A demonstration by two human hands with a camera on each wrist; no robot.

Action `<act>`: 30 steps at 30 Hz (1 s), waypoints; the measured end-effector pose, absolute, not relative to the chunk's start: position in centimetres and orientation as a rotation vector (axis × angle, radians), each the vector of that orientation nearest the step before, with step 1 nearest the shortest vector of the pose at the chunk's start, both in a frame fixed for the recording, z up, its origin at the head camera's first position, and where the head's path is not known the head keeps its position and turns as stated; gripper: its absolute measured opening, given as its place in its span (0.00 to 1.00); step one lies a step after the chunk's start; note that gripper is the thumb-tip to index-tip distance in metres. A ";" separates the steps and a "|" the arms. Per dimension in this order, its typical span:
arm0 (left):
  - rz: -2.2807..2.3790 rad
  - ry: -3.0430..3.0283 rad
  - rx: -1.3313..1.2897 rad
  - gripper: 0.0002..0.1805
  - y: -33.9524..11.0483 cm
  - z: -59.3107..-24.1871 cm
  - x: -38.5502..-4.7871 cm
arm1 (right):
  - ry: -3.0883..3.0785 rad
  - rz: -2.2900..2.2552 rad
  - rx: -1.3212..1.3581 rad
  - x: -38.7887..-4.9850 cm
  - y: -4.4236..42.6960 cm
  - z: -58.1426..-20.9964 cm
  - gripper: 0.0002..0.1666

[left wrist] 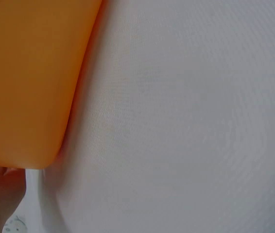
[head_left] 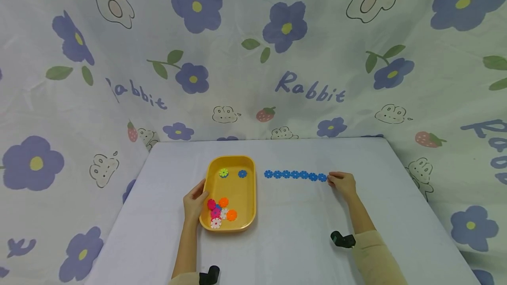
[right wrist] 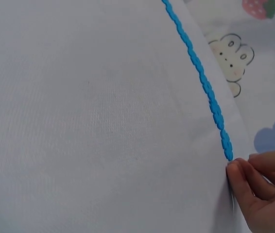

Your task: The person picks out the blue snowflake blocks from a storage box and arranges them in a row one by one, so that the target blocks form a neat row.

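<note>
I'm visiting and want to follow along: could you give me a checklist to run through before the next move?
1. Left hand on yellow tray: ok, grips its left side.
2. Right hand at blue row: ok, pinches its right end.
3. Row straight: not ok, its right end bends slightly nearer.
4. Blue piece in tray: ok, one lies near the far-right corner.
5. Row firmly linked: cannot tell.

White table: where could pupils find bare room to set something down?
The white table is bare on the near side of the blue flower row, between the yellow tray and the right forearm; also beyond that row, up to the back edge. It is crowded in the tray's near left corner, where coloured flower pieces cluster.
</note>
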State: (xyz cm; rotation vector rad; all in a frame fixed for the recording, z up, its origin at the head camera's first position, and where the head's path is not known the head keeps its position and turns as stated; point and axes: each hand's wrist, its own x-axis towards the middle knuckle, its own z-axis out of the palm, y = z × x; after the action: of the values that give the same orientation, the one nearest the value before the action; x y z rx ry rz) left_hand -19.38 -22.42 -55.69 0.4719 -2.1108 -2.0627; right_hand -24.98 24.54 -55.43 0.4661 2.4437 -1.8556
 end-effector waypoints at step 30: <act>-2.042 -2.117 0.457 0.24 -22.4 -55.5 -19.4 | 2.240 -2.095 0.509 -24.2 23.9 -55.2 0.22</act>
State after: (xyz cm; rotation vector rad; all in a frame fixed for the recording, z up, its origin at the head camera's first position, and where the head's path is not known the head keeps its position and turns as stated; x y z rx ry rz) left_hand -19.36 -22.40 -55.51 0.4565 -2.1167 -2.0424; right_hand -24.17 23.88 -55.22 0.5089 2.2400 -2.0946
